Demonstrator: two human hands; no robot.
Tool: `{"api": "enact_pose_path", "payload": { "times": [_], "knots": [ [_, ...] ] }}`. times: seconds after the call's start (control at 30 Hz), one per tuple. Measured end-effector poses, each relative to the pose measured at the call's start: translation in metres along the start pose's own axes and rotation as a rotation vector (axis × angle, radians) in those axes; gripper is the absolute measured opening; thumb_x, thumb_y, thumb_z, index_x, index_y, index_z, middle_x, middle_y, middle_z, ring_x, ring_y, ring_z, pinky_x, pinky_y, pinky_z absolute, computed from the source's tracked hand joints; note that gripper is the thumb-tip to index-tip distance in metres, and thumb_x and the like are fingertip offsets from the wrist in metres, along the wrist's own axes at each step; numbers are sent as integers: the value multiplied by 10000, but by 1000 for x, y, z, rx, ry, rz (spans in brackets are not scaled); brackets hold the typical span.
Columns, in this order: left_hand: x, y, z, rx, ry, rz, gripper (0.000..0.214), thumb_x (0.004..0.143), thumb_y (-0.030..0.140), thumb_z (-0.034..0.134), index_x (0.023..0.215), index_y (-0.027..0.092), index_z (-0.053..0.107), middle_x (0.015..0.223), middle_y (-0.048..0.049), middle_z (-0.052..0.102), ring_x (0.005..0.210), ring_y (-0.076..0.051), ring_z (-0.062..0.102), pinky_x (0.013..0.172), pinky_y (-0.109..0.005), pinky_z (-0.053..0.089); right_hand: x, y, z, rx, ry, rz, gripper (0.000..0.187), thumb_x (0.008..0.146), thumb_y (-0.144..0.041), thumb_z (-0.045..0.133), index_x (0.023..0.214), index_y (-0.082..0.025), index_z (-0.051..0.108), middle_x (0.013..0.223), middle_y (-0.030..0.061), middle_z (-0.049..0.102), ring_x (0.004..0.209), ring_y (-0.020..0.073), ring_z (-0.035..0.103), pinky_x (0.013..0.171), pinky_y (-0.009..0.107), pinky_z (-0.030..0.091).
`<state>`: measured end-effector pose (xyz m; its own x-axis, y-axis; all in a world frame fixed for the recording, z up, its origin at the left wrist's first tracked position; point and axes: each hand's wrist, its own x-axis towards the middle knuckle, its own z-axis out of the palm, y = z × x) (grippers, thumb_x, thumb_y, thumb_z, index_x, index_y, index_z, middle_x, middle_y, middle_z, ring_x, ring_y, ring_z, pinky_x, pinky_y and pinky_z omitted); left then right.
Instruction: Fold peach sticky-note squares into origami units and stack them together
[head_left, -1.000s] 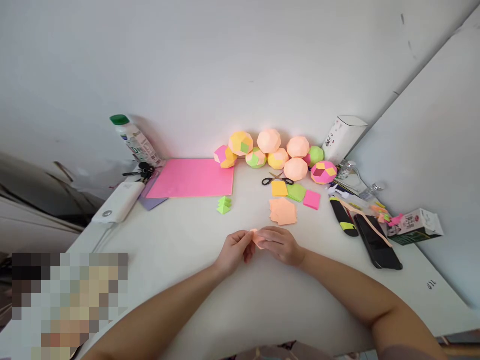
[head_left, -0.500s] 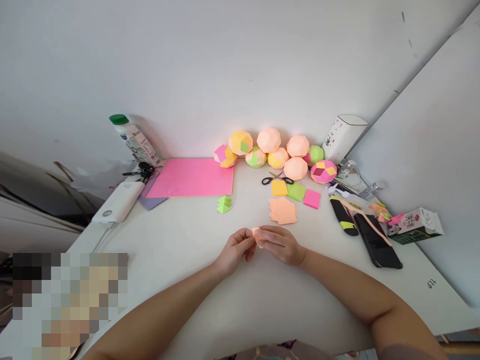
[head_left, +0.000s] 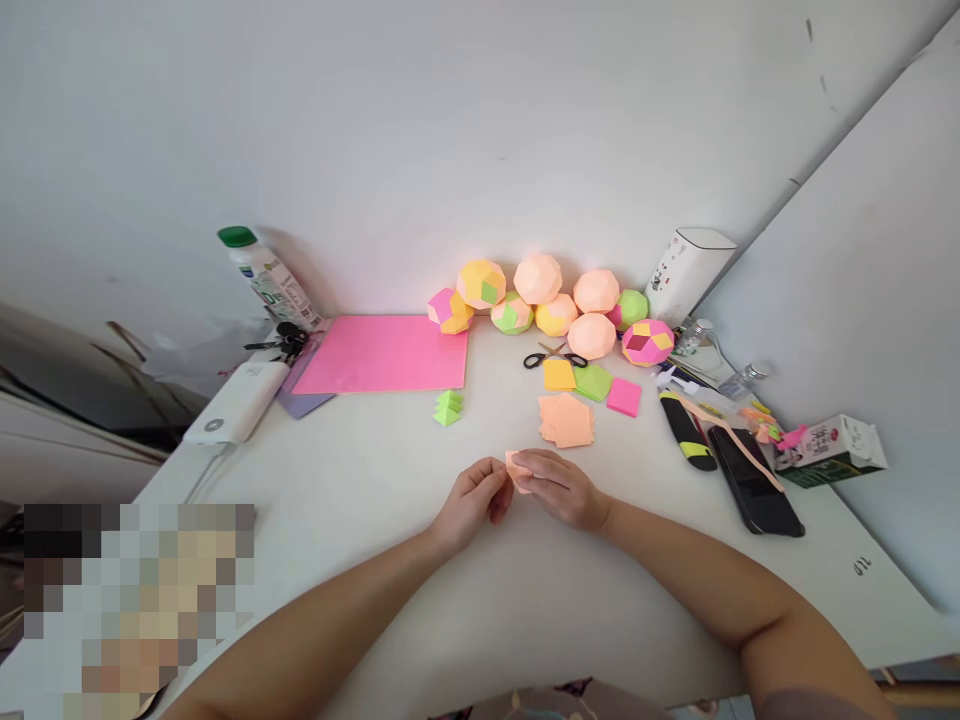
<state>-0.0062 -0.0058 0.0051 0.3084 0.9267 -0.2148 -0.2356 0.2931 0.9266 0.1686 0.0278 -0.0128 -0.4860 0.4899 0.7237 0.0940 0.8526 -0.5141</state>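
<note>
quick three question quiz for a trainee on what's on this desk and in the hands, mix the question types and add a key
1. True or false: the scissors lie with their blades spread apart.
2. Which of these is nearest the large pink sheet?
A) the printed carton
B) the green-capped bottle
C) the smartphone
3. Short answer: what do the fingers of the right hand hold?

Key
1. True.
2. B.
3. A small peach paper piece.
</note>
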Motion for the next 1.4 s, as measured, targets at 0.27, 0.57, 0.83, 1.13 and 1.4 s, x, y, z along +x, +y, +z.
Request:
{"api": "enact_pose_path", "payload": {
  "times": [0.27,0.57,0.83,1.13,1.4],
  "knots": [
    [2,-2,-3,14,-13,-9,161,813,300,532,719,180,480,525,56,471,446,-75,400,448,-204,290,0,-2,0,14,-36,45,440,907,-95,454,1326,-219,401,1157,108,585,988,163,607,822,308,562],
    [2,-2,-2,-5,-8,1,182,815,319,528,714,181,468,521,57,481,435,-69,397,441,-199,290,1,0,0,-41,-5,-17,424,874,-66,502,1280,-184,459,1133,120,599,1024,185,598,843,322,558],
    [1,-2,-2,9,10,10,206,820,318,524,684,179,454,499,63,467,422,-63,380,429,-194,270,-1,0,1,-23,-61,19,439,900,-99,466,1327,-182,406,1158,126,587,1003,173,608,820,312,569],
    [-1,0,2,28,54,-9,205,808,318,501,661,182,456,512,50,505,423,-74,406,437,-208,303,0,0,1,-83,-33,-40,361,886,-91,483,1240,-160,485,1134,139,604,1027,189,601,822,326,571],
    [-2,1,0,35,48,17,232,803,366,517,670,180,477,546,35,532,432,-81,431,452,-220,327,6,0,-4,-184,-66,-133,188,882,-67,431,963,-150,580,1121,153,605,1054,208,582,830,361,560]
  ]
}}
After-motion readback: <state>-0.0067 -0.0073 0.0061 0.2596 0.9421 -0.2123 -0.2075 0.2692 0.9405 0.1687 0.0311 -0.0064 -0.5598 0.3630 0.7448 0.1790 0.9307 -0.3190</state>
